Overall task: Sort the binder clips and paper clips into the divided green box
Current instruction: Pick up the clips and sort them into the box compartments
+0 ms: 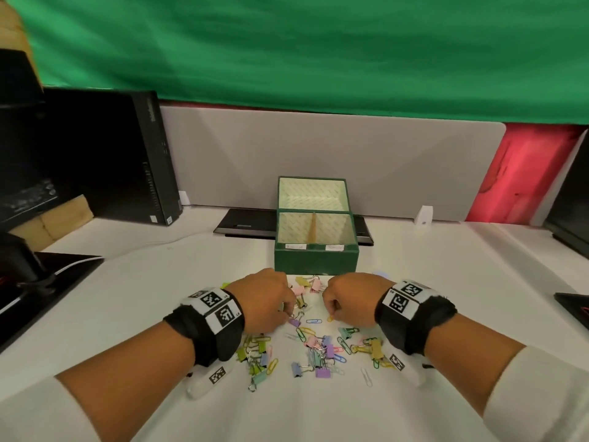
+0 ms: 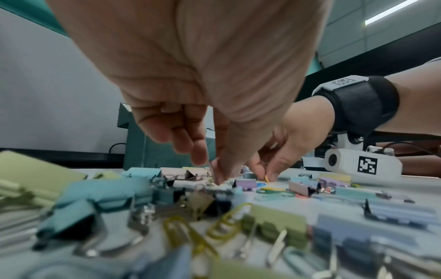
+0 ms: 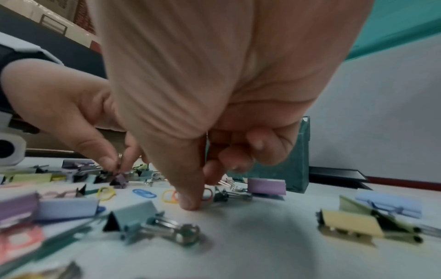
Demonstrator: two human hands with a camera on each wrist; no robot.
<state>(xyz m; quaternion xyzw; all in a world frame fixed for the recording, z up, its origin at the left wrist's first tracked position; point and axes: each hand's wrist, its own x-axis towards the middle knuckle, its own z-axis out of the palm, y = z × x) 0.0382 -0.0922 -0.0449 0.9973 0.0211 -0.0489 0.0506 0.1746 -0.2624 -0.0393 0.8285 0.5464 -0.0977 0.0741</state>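
Note:
The green box (image 1: 315, 261) stands open mid-table, a divider splitting it into left and right compartments that both look empty; its lid leans back. In front of it lies a loose pile of pastel binder clips and coloured paper clips (image 1: 318, 349). My left hand (image 1: 290, 315) reaches down and pinches the wire handle of a small purple binder clip (image 1: 294, 321), also seen from the right wrist as the purple binder clip (image 3: 119, 180). My right hand (image 1: 330, 312) pinches a yellow paper clip (image 1: 330, 318) against the table, thumb tip (image 3: 190, 202) down, other fingers curled.
A black computer tower (image 1: 127, 154) stands at the back left, and a flat black device (image 1: 245, 223) lies behind the box. Dark equipment and a white cable (image 1: 73, 266) sit at the left edge, another dark object (image 1: 573, 306) at the right. A grey partition (image 1: 318, 154) closes the back.

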